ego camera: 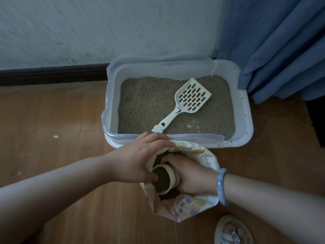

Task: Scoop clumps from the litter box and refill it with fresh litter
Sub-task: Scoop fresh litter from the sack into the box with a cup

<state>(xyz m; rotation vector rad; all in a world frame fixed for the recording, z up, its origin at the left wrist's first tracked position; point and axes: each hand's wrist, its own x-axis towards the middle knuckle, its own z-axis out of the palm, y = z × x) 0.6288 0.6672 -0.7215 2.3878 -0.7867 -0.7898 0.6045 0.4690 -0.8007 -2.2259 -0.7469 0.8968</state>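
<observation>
A white litter box (246, 120) stands on the floor against the wall, filled with grey-brown litter (146, 106). On that litter lies a white slotted scoop (189, 101), its handle pointing toward me. In front of the box stands an open litter bag (207, 161). My left hand (139, 159) holds the bag's rim open. Inside the bag, my right hand (191, 176) grips a beige cup (167, 180) full of dark litter, tilted to the left.
The box sits in a corner between a white wall with a dark baseboard (52, 74) and a blue curtain (281, 46). A sandalled foot (232, 231) is at the lower right. Small crumbs (55, 136) lie on the wood floor to the left.
</observation>
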